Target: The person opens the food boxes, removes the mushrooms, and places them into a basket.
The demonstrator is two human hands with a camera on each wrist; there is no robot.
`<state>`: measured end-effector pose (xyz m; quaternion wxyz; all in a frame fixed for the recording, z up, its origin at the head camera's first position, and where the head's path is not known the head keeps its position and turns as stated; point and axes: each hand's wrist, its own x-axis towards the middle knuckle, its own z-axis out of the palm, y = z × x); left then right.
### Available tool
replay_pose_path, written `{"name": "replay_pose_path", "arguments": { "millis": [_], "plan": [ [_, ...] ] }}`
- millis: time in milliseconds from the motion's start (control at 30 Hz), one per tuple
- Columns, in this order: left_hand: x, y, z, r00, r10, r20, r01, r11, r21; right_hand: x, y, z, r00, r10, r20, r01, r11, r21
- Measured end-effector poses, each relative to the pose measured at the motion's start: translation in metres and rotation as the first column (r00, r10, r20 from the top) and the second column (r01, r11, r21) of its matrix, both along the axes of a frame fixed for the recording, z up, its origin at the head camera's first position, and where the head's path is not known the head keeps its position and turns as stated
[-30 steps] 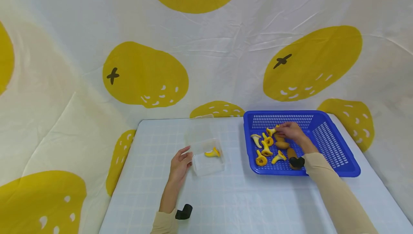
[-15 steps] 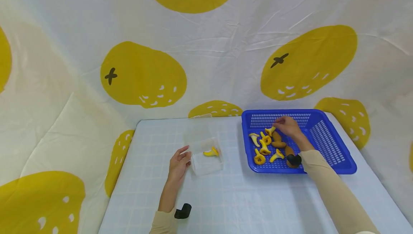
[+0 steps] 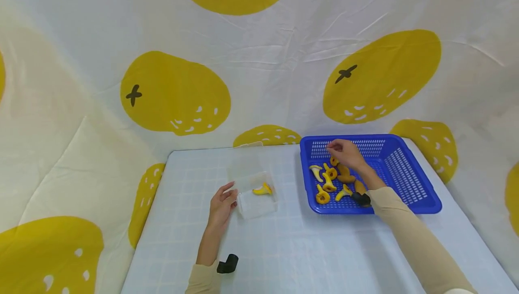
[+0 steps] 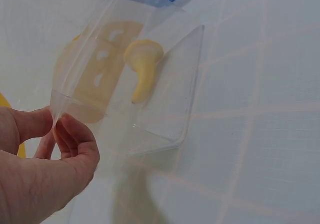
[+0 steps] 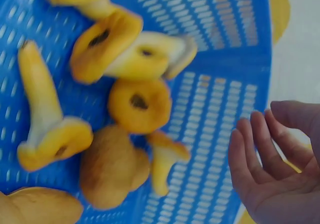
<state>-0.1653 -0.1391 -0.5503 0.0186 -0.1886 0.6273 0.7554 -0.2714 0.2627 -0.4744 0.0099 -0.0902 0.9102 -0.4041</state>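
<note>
My left hand (image 3: 220, 206) pinches the side edge of a clear plastic box (image 4: 175, 129) between thumb and fingers. Inside the box lies a single yellow chanterelle (image 3: 263, 189), its pale stem pointing toward that hand. The box's clear lid (image 3: 245, 161) appears folded back behind it. My right hand (image 3: 346, 153) hovers over the back left part of a blue plastic basket (image 3: 413, 172), fingers loosely bent and nothing between them. Just below it stands a chanterelle with its round cap up (image 5: 140, 107). Several more chanterelles (image 5: 52, 114) lie in the basket's left half.
Brown rounded lumps (image 5: 107, 169) lie among the chanterelles in the basket. Box and basket rest on a pale checked tabletop (image 3: 292, 244). A white cloth with large yellow fruit prints (image 3: 259, 68) hangs behind the table.
My right hand has come away from the chanterelle at its fingertips and moved left and toward the basket's back wall. The left hand stays at the box. The head view has shifted slightly.
</note>
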Motion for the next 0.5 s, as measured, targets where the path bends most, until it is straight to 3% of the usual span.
{"name": "replay_pose_path", "arguments": {
  "millis": [300, 500],
  "plan": [
    [0.0, -0.001, 0.0, 1.0, 0.0, -0.012, 0.0, 1.0, -0.006, 0.003, -0.037, 0.015, 0.996, 0.09, 0.003, -0.09, 0.994, -0.061],
    [0.001, 0.001, -0.001, 1.0, -0.002, -0.019, 0.002, 1.0, 0.012, 0.003, -0.06, 0.018, 0.987, 0.152, -0.054, -0.156, 0.984, -0.081]
  ]
}}
